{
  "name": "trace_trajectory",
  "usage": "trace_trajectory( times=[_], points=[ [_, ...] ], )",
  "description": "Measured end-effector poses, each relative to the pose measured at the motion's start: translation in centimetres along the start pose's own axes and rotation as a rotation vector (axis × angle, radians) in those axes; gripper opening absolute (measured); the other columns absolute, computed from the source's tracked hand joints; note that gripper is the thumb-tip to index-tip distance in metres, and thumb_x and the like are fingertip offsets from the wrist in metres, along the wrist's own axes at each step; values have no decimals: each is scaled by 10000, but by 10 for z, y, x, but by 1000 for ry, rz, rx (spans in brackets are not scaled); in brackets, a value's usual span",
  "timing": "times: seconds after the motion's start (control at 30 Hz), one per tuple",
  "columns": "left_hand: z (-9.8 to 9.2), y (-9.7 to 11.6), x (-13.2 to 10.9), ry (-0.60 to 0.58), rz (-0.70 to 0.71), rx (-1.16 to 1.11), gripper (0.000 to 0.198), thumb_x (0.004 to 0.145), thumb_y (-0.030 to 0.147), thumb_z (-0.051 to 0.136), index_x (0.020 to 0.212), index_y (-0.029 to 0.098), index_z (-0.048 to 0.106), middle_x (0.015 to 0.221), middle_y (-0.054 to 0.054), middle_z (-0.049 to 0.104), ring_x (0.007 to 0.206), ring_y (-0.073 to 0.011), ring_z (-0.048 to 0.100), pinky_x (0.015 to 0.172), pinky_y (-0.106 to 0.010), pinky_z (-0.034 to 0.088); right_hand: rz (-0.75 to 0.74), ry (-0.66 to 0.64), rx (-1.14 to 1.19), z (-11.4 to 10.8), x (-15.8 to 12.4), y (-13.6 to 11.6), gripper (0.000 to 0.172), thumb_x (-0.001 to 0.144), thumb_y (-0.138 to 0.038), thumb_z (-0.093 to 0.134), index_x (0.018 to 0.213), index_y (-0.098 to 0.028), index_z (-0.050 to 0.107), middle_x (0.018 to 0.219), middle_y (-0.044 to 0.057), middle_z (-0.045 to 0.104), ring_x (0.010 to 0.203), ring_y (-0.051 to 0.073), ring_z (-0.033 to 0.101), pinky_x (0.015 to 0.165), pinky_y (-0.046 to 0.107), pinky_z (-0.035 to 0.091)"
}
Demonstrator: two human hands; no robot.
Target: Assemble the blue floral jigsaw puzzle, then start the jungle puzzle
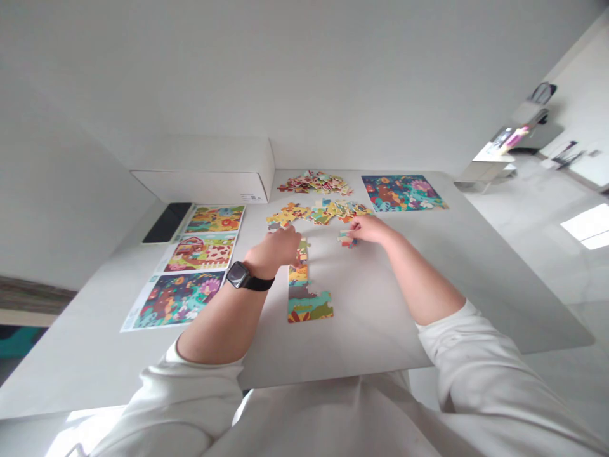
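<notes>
My left hand (284, 246), with a black watch on its wrist, lies over the upper end of a partly joined puzzle (299, 292). Its fingers are curled, and what they hold, if anything, is hidden. The joined pieces form an L shape, a column with a foot toward the right. My right hand (364, 228) has its fingers pinched on a few small puzzle pieces (347, 238) to the right of the column. Just beyond both hands lies a heap of yellow, orange and blue loose pieces (328, 211).
Behind is a heap of reddish pieces (316, 183). A finished dark blue puzzle (402, 193) lies at the back right. On the left are three picture sheets (178, 298), a black phone (167, 223) and a white box (204, 185) against the wall.
</notes>
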State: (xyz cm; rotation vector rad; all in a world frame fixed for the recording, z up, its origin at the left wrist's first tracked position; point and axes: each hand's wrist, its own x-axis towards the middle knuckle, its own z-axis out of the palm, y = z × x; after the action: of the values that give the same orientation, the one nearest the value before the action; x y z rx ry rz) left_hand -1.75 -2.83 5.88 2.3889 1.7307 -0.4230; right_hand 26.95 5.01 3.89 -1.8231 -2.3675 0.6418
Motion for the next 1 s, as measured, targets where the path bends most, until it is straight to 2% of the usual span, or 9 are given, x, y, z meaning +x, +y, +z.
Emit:
trace_trajectory(
  times=[0.23,0.33,0.43,0.57,0.77,0.87,1.0],
  points=[
    [-2,3,-3,-7,-1,7,640,754,407,962,1331,211,762,1395,-235,633,1247,-455,664,990,-521,589,3,20,-7,3,1,0,118,863,-327,860,921,-237,810,946,46,838,816,199,737,728,270,487],
    [-2,1,-1,-14,13,-14,645,731,433,971,1308,222,775,1391,-225,642,1235,-450,673,1001,-512,574,3,34,-23,5,1,0,145,856,-335,872,933,-235,800,968,52,836,829,200,736,733,271,491],
    [-2,-5,1,4,29,-60,593,772,465,926,1289,213,782,1379,-213,663,1206,-424,696,1003,-482,563,6,56,-29,6,1,-1,214,844,-333,889,1002,-229,789,994,64,830,826,206,731,742,284,502],
    [-7,-15,0,140,11,-116,514,909,474,776,1352,218,744,1399,-181,695,1292,-381,671,1077,-430,520,1,80,-50,6,1,-1,314,818,-344,918,1069,-219,778,1023,84,822,844,220,724,765,303,515],
    [-20,-28,-6,303,-81,-142,503,1018,421,620,1467,203,676,1452,-163,695,1343,-357,649,1104,-409,498,-24,122,-12,7,1,-4,209,910,-339,831,1068,-214,776,1025,77,816,886,220,730,808,315,530],
    [-25,-31,-9,394,-118,-192,490,1049,368,561,1509,221,647,1476,-139,690,1369,-335,629,1125,-397,483,-98,205,30,8,2,-11,186,936,-257,786,1114,-205,771,1080,83,817,980,224,741,899,330,547],
    [-30,-28,-11,458,-134,-260,428,1039,329,565,1443,246,680,1415,-106,729,1304,-311,661,1085,-385,509,-226,250,45,11,10,-28,343,928,-171,773,1266,-222,742,1280,106,796,1173,248,733,1059,383,542]
  ],
)
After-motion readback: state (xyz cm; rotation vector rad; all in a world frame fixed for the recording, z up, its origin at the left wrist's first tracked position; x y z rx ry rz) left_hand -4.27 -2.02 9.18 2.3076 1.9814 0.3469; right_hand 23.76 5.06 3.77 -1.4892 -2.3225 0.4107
